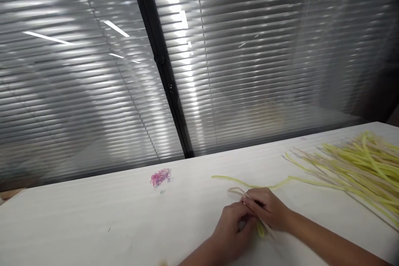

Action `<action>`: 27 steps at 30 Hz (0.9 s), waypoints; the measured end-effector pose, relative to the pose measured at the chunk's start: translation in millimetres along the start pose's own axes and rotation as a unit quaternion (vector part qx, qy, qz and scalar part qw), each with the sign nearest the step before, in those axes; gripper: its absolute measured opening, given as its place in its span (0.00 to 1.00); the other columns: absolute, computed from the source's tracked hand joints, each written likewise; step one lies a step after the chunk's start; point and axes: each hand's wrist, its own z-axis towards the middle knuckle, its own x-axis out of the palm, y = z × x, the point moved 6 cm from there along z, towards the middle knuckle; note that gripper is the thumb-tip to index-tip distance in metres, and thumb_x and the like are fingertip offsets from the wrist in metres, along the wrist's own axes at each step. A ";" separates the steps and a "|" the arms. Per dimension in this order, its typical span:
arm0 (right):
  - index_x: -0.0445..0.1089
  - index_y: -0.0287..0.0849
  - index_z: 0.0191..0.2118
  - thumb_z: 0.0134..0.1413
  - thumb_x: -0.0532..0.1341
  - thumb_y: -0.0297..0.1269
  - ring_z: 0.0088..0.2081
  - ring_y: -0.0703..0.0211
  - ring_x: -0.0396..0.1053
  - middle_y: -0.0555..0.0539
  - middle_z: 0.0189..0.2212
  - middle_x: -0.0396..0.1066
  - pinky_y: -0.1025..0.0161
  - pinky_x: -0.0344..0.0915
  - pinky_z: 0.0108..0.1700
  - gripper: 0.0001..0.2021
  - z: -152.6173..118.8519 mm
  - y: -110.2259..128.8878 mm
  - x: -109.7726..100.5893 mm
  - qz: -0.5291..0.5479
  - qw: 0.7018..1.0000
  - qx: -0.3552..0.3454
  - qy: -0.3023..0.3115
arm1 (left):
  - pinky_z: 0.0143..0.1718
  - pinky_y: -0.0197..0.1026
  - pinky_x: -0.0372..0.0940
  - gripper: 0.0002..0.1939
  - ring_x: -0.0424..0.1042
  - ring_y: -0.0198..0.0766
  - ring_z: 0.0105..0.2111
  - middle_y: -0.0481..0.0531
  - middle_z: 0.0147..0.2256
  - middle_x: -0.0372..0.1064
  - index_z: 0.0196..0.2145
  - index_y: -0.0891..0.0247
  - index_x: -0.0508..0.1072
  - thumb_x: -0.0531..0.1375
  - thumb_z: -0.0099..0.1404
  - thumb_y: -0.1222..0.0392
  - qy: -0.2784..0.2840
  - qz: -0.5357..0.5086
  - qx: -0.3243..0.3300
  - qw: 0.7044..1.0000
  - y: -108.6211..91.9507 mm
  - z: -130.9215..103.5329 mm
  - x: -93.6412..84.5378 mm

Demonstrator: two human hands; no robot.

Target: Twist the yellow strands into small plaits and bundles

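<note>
Bare and slightly blurred, the left hand [231,230] and the right hand [268,210] meet low over the table, fingers curled inward and tips touching in a narrow pinch around a pale strand [237,190]. Its upper end is bent into a slim doubled curve beyond the fingers, while a length of it slants out below them, next to a rounded yellow bend [261,230]; how they join is hidden by the fingers. Just past the knuckles, a thin yellow strand [240,181] lies in a shallow wave. At right spreads a loose heap [368,166] of long, pliant strips, yellow mixed with beige, their ends splayed like straw. Farther left, a tangle of tiny pink and purple loops [160,177] sits on the smooth, matt white table [77,216]. Behind it, glossy glass bearing streaky reflections covers thin horizontal slatted blinds [255,62], divided by a slanting black bar [162,62].
</note>
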 end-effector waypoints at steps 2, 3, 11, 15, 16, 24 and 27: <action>0.58 0.42 0.20 0.62 0.48 0.42 0.23 0.65 0.57 0.52 0.18 0.58 0.66 0.53 0.28 0.20 -1.9 -0.1 -1.9 0.000 0.999 -0.009 -0.032 | 0.29 0.34 0.58 0.10 0.63 0.32 0.26 0.50 0.27 0.70 0.33 0.66 0.74 0.53 0.59 0.68 -0.009 0.003 -0.016 1.000 3.6 -0.4 -0.8; 0.59 0.42 0.21 0.62 0.48 0.42 0.24 0.65 0.58 0.52 0.19 0.59 0.66 0.54 0.28 0.19 -3.3 -1.0 -2.8 0.003 0.999 -0.011 -0.049 | 0.29 0.34 0.58 0.10 0.63 0.32 0.26 0.51 0.27 0.70 0.34 0.66 0.74 0.53 0.60 0.67 -0.012 0.000 -0.024 1.000 5.8 -0.7 -0.8; 0.56 0.43 0.25 0.63 0.45 0.44 0.26 0.63 0.59 0.51 0.23 0.58 0.65 0.59 0.30 0.17 -13.1 -12.8 -18.1 0.118 0.966 0.044 -0.227 | 0.36 0.38 0.63 0.17 0.68 0.35 0.32 0.56 0.42 0.71 0.51 0.62 0.65 0.50 0.66 0.56 -0.006 -0.046 -0.050 0.998 16.0 -5.6 1.4; 0.54 0.44 0.25 0.63 0.44 0.45 0.27 0.63 0.58 0.50 0.24 0.57 0.65 0.60 0.30 0.17 -13.3 -8.3 -8.9 0.207 0.949 0.034 -0.233 | 0.41 0.40 0.63 0.20 0.68 0.37 0.36 0.56 0.44 0.70 0.54 0.61 0.64 0.50 0.66 0.53 0.036 -0.049 -0.027 0.998 4.9 -4.0 0.8; 0.55 0.44 0.26 0.63 0.45 0.45 0.27 0.63 0.58 0.50 0.24 0.58 0.66 0.60 0.29 0.17 -13.2 -7.3 -3.6 0.225 0.949 0.034 -0.216 | 0.41 0.41 0.63 0.20 0.68 0.38 0.37 0.56 0.42 0.71 0.52 0.61 0.66 0.50 0.66 0.52 0.053 -0.062 -0.021 0.996 2.4 -3.1 1.5; 0.59 0.45 0.32 0.62 0.45 0.49 0.30 0.61 0.60 0.49 0.29 0.59 0.64 0.64 0.34 0.15 -20.2 3.0 13.0 0.299 0.933 0.062 -0.189 | 0.39 0.38 0.62 0.23 0.66 0.38 0.35 0.56 0.38 0.68 0.48 0.64 0.67 0.51 0.64 0.44 0.061 -0.074 0.012 0.995 6.0 3.0 2.6; 0.60 0.46 0.35 0.62 0.45 0.49 0.33 0.60 0.62 0.47 0.31 0.61 0.62 0.65 0.37 0.14 -22.1 12.2 11.4 0.310 0.928 0.067 -0.194 | 0.39 0.38 0.63 0.22 0.66 0.40 0.36 0.56 0.37 0.68 0.46 0.62 0.68 0.52 0.62 0.43 0.080 -0.054 0.034 0.995 2.0 4.8 4.0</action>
